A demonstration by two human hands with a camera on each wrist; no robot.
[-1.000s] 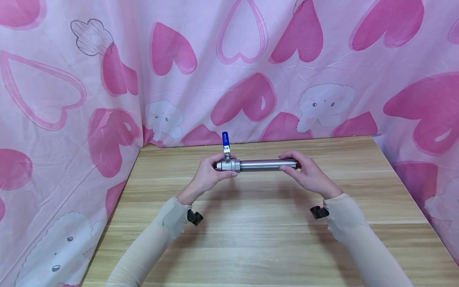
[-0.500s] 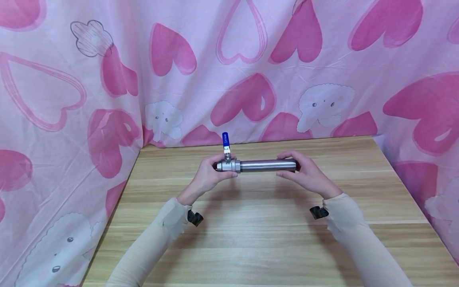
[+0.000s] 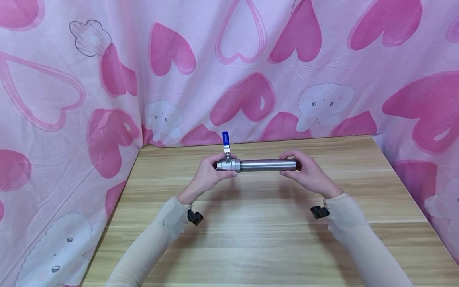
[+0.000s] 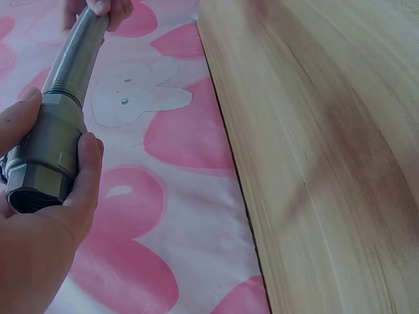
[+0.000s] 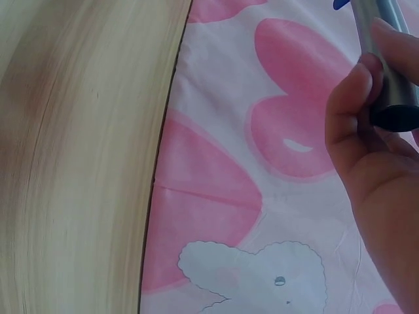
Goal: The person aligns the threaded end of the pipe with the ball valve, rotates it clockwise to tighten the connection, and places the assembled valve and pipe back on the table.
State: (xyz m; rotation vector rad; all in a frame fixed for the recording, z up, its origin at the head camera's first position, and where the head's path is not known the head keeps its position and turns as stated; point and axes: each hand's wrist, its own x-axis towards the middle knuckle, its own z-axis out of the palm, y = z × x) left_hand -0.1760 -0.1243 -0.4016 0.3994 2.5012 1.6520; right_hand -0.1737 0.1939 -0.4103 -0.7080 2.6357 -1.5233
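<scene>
My left hand (image 3: 206,175) grips a steel ball valve (image 3: 226,165) at the left end of the assembly, thumb along its near side. The valve's blue lever handle (image 3: 225,138) points away toward the back wall. A smooth steel pipe (image 3: 265,165) runs level out of the valve's hex end to the right. Around its far right end, my right hand (image 3: 311,174) holds the pipe between thumb and fingers. Some thread shows where pipe meets valve (image 4: 46,144) in the left wrist view. The pipe's dark open end (image 5: 396,118) faces the right wrist camera.
Below the held parts lies a wood-grain table (image 3: 236,239), with shadows of both arms on it. A pink curtain (image 3: 201,87) with hearts hangs behind and along both sides. Small black cameras (image 3: 195,217) sit at both wrists.
My right thumb has moved from the pipe's face to its lower edge; those fingers shifted slightly left, then back right. My left hand, the valve and its lever stay almost still.
</scene>
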